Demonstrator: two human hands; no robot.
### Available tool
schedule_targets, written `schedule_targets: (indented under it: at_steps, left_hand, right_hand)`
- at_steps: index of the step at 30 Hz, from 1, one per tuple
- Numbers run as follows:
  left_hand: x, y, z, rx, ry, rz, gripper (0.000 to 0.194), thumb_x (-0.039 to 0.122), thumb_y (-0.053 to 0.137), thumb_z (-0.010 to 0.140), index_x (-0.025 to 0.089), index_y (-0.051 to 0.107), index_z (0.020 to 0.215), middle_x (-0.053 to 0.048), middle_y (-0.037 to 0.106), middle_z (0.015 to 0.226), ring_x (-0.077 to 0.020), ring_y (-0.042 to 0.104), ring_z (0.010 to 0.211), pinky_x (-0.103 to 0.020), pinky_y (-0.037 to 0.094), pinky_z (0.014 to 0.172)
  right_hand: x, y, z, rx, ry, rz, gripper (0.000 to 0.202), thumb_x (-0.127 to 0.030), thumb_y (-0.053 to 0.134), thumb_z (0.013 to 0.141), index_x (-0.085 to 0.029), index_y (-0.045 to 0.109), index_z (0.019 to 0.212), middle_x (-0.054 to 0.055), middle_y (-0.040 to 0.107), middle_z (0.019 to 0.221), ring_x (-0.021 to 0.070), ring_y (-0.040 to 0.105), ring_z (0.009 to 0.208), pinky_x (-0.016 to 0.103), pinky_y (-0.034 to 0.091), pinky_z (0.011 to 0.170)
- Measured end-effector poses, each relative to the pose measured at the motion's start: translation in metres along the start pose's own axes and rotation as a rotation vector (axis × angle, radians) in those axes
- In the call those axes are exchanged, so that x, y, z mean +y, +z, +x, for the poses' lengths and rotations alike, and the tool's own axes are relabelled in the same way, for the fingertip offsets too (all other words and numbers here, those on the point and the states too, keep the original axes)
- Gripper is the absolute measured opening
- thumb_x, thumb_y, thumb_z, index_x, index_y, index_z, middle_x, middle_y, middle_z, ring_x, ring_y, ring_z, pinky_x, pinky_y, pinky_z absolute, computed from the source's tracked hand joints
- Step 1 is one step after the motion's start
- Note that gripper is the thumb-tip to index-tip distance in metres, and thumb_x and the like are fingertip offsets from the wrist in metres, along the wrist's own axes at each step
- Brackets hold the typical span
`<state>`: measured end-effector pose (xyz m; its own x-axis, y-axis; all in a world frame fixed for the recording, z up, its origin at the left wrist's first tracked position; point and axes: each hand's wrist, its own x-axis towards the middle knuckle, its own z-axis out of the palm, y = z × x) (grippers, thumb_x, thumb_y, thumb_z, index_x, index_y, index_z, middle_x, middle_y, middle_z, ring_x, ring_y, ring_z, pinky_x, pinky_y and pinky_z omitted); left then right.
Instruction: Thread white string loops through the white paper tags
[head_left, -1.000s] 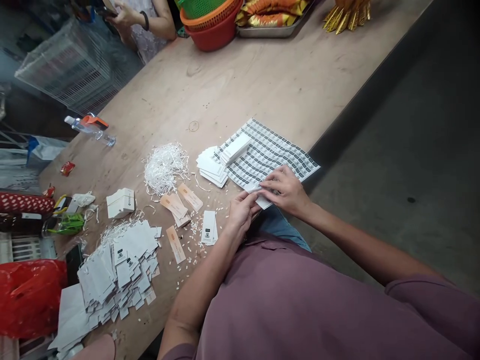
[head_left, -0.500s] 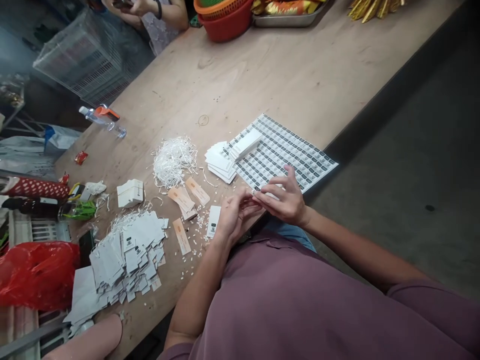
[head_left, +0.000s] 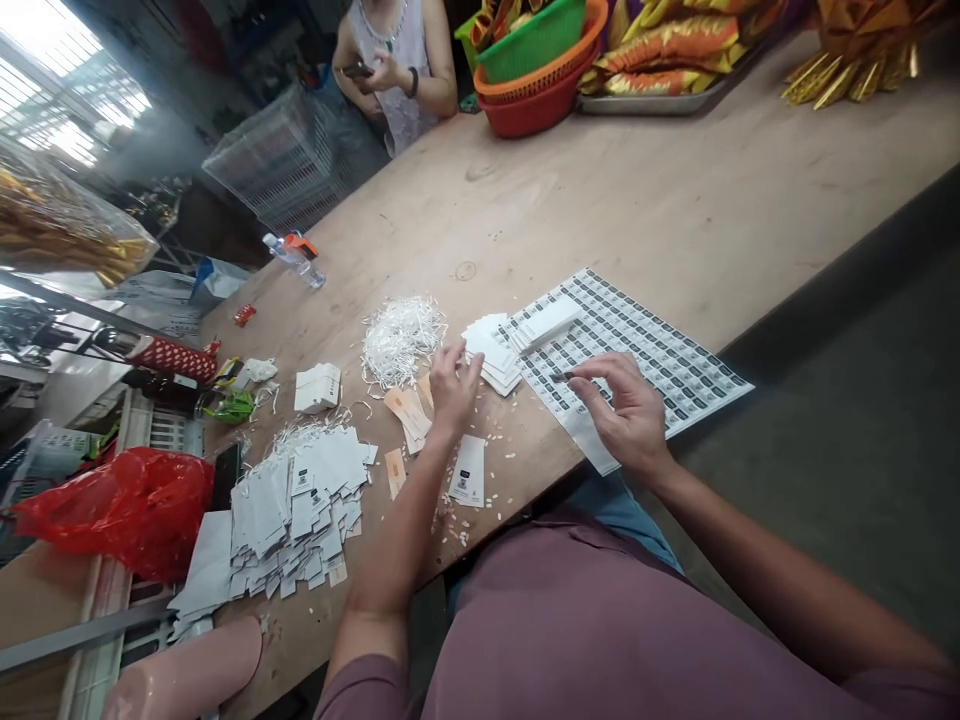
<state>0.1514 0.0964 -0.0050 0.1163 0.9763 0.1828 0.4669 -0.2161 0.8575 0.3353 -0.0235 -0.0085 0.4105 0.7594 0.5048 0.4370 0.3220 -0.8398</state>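
My right hand (head_left: 626, 410) pinches a small dark sticker (head_left: 561, 377) over the near edge of the printed label sheet (head_left: 660, 350). My left hand (head_left: 456, 385) reaches over the table beside a fanned pile of white cards (head_left: 491, 352), its fingers apart at the pile's left edge. A stack of white cards (head_left: 550, 323) lies on the sheet. Left of my left hand are a heap of white strings (head_left: 401, 340) and some orange-printed slips (head_left: 407, 412). One white card with a dark label (head_left: 469, 470) lies near the table's front edge.
A large pile of labelled cards (head_left: 289, 510), a banded card block (head_left: 317, 387), a red bag (head_left: 120, 510) and a pink cylinder (head_left: 187, 665) are at the left. Baskets (head_left: 536, 70) and a metal tray (head_left: 652, 103) stand at the back. A person (head_left: 397, 75) holds a phone.
My hands have separated. The left moved to the white card pile; the right holds the small sticker above the sheet. The view has shifted, showing more of the back and left.
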Motion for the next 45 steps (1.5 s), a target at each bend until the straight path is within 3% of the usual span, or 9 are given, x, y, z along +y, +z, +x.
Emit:
schedule_targets:
  at_steps: [3,6,20,25,29,32,38,41,45]
  left_hand:
    - [-0.013,0.0,0.044,-0.01,-0.022,0.337,0.037,0.034,0.085,0.073,0.016,0.072,0.103,-0.014,0.062,0.117,-0.0308,0.055,0.12,-0.045,0.041,0.107]
    - [-0.022,0.005,0.057,-0.041,-0.102,0.396,0.035,0.032,0.088,0.068,0.016,0.07,0.094,-0.012,0.061,0.111,-0.0312,0.054,0.118,-0.044,0.04,0.104]
    - [-0.027,0.01,0.035,0.109,-0.043,0.169,0.03,0.014,0.078,0.071,0.019,0.067,0.099,-0.01,0.058,0.115,-0.026,0.053,0.118,-0.039,0.04,0.105]
    - [-0.008,-0.001,0.029,0.11,0.033,-0.039,0.024,0.018,0.063,0.083,0.021,0.064,0.108,0.003,0.056,0.071,-0.015,0.057,0.068,-0.027,0.047,0.07]
    - [0.023,-0.017,0.011,-0.057,0.136,-0.291,0.036,0.023,0.07,0.081,0.021,0.066,0.117,0.003,0.06,0.072,-0.0129,0.059,0.07,-0.026,0.047,0.072]
    - [0.04,-0.03,-0.009,-0.071,0.121,-0.439,0.054,0.026,0.078,0.077,0.02,0.059,0.127,0.003,0.066,0.076,-0.0126,0.063,0.076,-0.026,0.049,0.078]
    - [0.036,-0.042,-0.059,-0.221,-0.347,-0.777,0.05,0.049,0.089,0.063,0.012,0.069,0.09,-0.009,0.076,0.083,-0.0225,0.076,0.076,-0.032,0.059,0.072]
    - [0.031,-0.041,-0.08,-0.09,-0.438,-0.871,0.048,0.047,0.092,0.055,0.012,0.067,0.077,-0.007,0.075,0.072,-0.0251,0.077,0.072,-0.031,0.06,0.068]
    - [0.027,-0.047,-0.094,-0.007,-0.442,-0.806,0.042,0.044,0.09,0.058,0.011,0.07,0.075,-0.007,0.075,0.07,-0.024,0.077,0.068,-0.03,0.061,0.064]
  right_hand:
    - [0.002,0.005,0.002,-0.103,0.02,0.03,0.013,-0.029,0.063,0.093,-0.026,0.068,0.106,0.006,0.069,0.092,0.0261,0.064,0.092,0.046,0.051,0.087]
    - [0.007,0.006,-0.001,-0.136,0.015,0.002,0.018,-0.029,0.064,0.093,-0.026,0.067,0.111,0.006,0.07,0.093,0.0268,0.065,0.093,0.046,0.052,0.086]
    - [0.009,0.019,0.009,-0.116,-0.166,-0.05,0.013,-0.026,0.062,0.093,-0.029,0.069,0.105,0.005,0.072,0.084,0.0271,0.066,0.081,0.046,0.056,0.076]
    - [0.014,0.025,0.028,-0.07,-0.127,0.016,0.013,-0.034,0.063,0.093,-0.032,0.07,0.104,0.005,0.075,0.091,0.0291,0.07,0.084,0.047,0.057,0.076]
    - [-0.002,0.041,0.063,-0.192,0.044,0.192,0.041,-0.044,0.069,0.088,-0.027,0.063,0.125,0.008,0.075,0.1,0.0274,0.071,0.091,0.046,0.058,0.079]
    - [-0.017,0.059,0.081,-0.35,0.145,0.42,0.063,-0.042,0.079,0.074,-0.022,0.058,0.13,0.0,0.066,0.077,0.0203,0.067,0.074,0.038,0.058,0.069]
    - [-0.03,0.075,0.079,-0.328,0.281,0.581,0.076,-0.031,0.084,0.068,-0.025,0.052,0.137,-0.006,0.058,0.069,0.0157,0.059,0.069,0.036,0.057,0.074]
    - [-0.034,0.068,0.068,-0.293,0.186,0.437,0.054,-0.033,0.079,0.077,-0.026,0.061,0.128,0.0,0.064,0.08,0.0204,0.064,0.082,0.043,0.056,0.084]
    - [-0.044,0.05,0.053,-0.317,-0.126,0.131,0.008,-0.033,0.07,0.086,-0.026,0.072,0.082,0.007,0.065,0.119,0.0283,0.059,0.119,0.053,0.043,0.108]
